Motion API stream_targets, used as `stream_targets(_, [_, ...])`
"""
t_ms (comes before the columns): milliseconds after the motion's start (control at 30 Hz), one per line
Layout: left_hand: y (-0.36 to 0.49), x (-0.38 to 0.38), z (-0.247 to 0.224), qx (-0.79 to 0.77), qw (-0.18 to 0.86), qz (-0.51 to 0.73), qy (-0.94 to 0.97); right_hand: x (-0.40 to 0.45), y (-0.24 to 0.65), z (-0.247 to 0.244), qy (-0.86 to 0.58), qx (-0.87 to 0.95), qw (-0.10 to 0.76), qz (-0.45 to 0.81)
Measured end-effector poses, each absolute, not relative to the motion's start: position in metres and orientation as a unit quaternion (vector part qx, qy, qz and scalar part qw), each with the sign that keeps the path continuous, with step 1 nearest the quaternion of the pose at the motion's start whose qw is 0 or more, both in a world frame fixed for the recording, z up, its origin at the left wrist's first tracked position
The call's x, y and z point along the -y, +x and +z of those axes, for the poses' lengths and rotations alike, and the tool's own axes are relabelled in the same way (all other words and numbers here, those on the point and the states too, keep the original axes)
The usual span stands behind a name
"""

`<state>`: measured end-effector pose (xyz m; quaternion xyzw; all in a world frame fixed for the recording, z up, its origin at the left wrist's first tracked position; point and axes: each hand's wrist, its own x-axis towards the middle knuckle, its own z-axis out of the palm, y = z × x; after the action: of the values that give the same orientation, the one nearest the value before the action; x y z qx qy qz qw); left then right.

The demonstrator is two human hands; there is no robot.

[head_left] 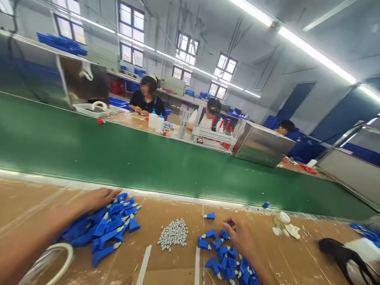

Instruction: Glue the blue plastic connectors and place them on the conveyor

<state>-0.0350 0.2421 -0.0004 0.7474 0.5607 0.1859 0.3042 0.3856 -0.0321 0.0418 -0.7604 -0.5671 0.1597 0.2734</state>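
My left hand reaches over the far edge of a large pile of blue plastic parts with pale tips. Its fingers are stretched out, touching or just above the parts. My right hand is over the far side of a second, smaller pile of the same blue parts. Its fingers are curled together with the thumb; what they hold, if anything, is hidden. One single blue part lies just left of that hand. Between the piles sits a heap of small grey pieces.
A green conveyor belt runs beyond the brown tabletop. White tape rolls lie at lower left. A small round container and a black object are at right. Several people sit across the belt, near white bottles.
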Motion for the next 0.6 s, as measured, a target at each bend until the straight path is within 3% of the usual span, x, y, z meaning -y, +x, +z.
stream_targets(200, [-0.041, -0.233, 0.02, -0.585, 0.215, 0.181, 0.761, -0.031, 0.405, 0.024, -0.727, 0.616, 0.229, 0.201])
stream_targets(300, [-0.036, -0.203, 0.034, -0.571, 0.215, 0.249, 0.752, -0.037, 0.401, 0.017, -0.705, 0.622, 0.248, 0.235])
stream_targets(433, [-0.006, -0.125, 0.036, -0.486, 0.409, 0.388, 0.667, -0.022, 0.38, 0.028, -0.679, 0.588, 0.328, 0.292])
stream_targets(600, [0.053, -0.03, 0.036, -0.348, 0.657, 0.336, 0.578, 0.028, 0.313, 0.036, -0.605, 0.515, 0.411, 0.447])
